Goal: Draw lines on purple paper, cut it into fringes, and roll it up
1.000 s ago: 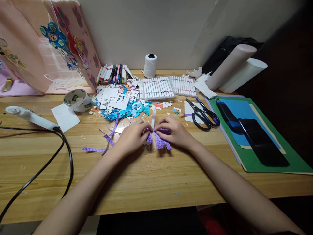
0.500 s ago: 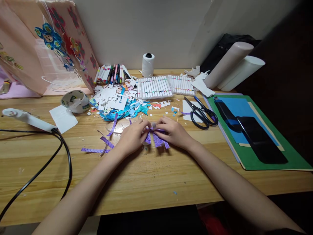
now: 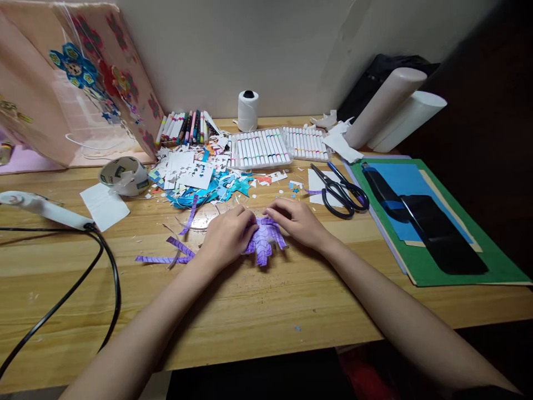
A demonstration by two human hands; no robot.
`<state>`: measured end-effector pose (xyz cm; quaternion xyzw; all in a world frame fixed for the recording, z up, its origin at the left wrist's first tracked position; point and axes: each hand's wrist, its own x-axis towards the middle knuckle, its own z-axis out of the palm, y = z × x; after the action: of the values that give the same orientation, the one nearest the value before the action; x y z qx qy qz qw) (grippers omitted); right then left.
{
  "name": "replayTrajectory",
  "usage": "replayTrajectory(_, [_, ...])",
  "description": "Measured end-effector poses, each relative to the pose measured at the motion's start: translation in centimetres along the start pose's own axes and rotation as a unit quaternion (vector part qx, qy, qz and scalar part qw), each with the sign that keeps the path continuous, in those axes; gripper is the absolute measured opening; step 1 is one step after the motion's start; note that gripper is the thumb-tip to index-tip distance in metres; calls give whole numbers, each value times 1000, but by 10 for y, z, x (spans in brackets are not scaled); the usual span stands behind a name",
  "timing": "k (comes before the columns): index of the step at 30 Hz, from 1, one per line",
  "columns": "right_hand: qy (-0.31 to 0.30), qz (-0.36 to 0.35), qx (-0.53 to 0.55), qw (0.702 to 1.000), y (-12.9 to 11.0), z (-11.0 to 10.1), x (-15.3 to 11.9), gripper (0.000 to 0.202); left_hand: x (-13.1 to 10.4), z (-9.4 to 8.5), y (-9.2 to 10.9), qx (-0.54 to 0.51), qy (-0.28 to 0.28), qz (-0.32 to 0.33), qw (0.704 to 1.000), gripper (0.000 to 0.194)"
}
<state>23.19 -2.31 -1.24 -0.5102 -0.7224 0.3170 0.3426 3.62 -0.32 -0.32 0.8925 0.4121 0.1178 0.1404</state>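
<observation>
My left hand (image 3: 229, 233) pinches the left side of a purple paper piece (image 3: 263, 241), which has a scaly line pattern and several strips hanging towards me. Just beside its right edge is my right hand (image 3: 297, 222), fingers bent but apart, with no firm hold on the paper to be seen. The left fingertips are partly hidden behind the hand. Loose purple paper strips (image 3: 162, 259) lie to the left of my left wrist.
Black-handled scissors (image 3: 339, 191) lie at right, beside a green sheet (image 3: 441, 266) bearing a black object. Paper scraps (image 3: 189, 169), markers (image 3: 262, 149) and a thread spool (image 3: 248, 111) stand behind. At left are a tape roll (image 3: 125, 175) and a white corded tool (image 3: 45, 210).
The paper's middle strip has come down into view between my hands. My right fingers have moved off it slightly, up and to the right. The left hand keeps its grip.
</observation>
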Motion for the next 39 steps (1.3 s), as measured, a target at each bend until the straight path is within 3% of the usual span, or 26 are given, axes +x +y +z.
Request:
replayTrajectory(3, [-24,28,146,989,0,0,0,37,0,2,2,13,0,-9,1000,15])
replayTrajectory(5, [-45,33,182,982,0,-1,-1,34,-1,4,3,-4,-1,-21,1000,16])
replayTrajectory(9, [-103,14,140,985,1,-6,-3,24,0,8,2,-57,14,-38,998,24])
replayTrajectory(17, [-159,-81,-24,984,4,-15,-3,69,1,11,-1,-58,25,-51,997,23])
replayTrajectory(25, [-102,-62,-57,991,2,-5,0,33,1,9,1,-51,-1,-55,997,27])
replayTrajectory(30, [-46,-15,-5,999,7,2,2,5,2,9,1,-57,2,-66,996,25])
replayTrajectory(34, [-17,24,37,999,10,3,2,4,2,9,1,-70,-1,-66,995,24])
replayTrajectory(39, [-22,-13,19,999,10,0,3,5,2,8,1,-61,-7,-59,996,22])
